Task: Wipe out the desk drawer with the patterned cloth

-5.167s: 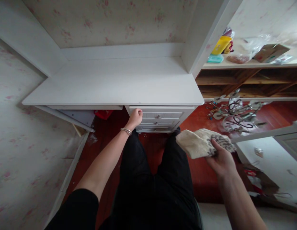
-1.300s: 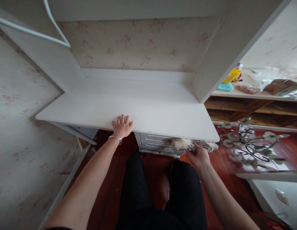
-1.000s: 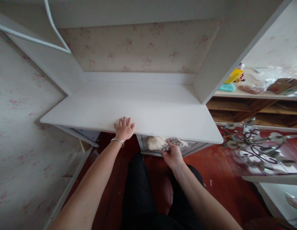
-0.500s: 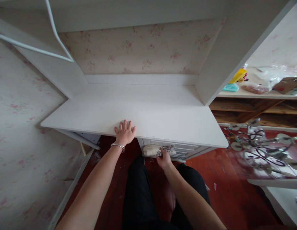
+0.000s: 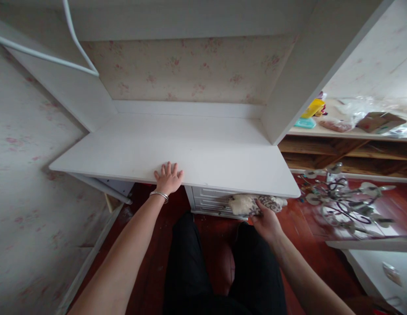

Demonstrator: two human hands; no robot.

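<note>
My left hand (image 5: 170,178) lies on the front edge of a white desk (image 5: 190,148), its fingers spread over the top. My right hand (image 5: 265,221) grips a folded cream cloth (image 5: 244,204) with a dark floral pattern. The cloth is just below the desk's front edge, at the right side of the white drawer unit (image 5: 206,199) under the desktop. My thumb rests on top of the cloth; the other fingers are mostly hidden. The part of the drawer fronts behind the cloth is covered.
On the red floor to the right lies a chandelier (image 5: 348,201) with curved dark arms. Behind it, a low wooden shelf unit (image 5: 338,131) carries plastic bags, a yellow item and a cardboard box (image 5: 380,122). A white frame bar (image 5: 74,65) hangs at upper left.
My right hand has moved to the right with the cloth, from the left part of the drawer fronts toward the desk's right end. My left hand stays on the desk edge.
</note>
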